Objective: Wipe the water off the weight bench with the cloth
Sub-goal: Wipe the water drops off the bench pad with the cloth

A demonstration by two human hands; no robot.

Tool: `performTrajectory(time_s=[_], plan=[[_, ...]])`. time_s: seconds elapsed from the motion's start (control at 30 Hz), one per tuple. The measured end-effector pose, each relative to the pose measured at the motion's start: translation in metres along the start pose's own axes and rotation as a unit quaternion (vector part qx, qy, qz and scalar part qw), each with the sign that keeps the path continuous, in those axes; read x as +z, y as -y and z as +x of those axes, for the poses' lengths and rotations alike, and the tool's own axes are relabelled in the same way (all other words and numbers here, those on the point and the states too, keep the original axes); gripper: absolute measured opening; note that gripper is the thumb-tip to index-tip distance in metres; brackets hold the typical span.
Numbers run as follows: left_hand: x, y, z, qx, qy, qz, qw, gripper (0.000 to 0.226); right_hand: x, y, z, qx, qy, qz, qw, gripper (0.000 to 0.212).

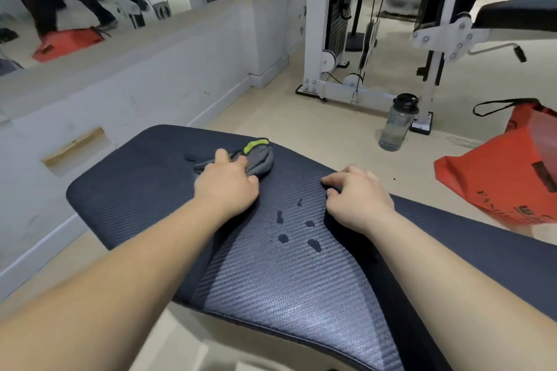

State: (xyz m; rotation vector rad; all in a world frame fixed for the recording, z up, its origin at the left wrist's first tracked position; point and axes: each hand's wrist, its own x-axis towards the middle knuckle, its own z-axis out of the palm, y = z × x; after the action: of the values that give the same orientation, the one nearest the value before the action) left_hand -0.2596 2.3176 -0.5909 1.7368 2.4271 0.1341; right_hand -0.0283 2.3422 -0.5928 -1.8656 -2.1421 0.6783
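The cloth [259, 160], grey with a lime-green trim strip, lies bunched on the far part of the dark, ribbed counter [271, 286]. The left hand [226, 182] covers its near side, fingers [243, 161] curled onto the fabric and holding it down. The right hand [358, 194] rests at the counter's right edge, fingers bent narrow, holding nothing. Between the two hands several water drops [283, 238] bead on the padding, well apart from the cloth.
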Motion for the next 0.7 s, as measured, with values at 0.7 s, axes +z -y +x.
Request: performTrajectory(time_s=[0.7], plan=[[0.005, 0.016, -0.047, 0.192, 0.005, -0.002, 0.981, 0.064, -0.001, -0.002, 0.0, 0.01, -0.012, -0.001, 1.0, 0.04]])
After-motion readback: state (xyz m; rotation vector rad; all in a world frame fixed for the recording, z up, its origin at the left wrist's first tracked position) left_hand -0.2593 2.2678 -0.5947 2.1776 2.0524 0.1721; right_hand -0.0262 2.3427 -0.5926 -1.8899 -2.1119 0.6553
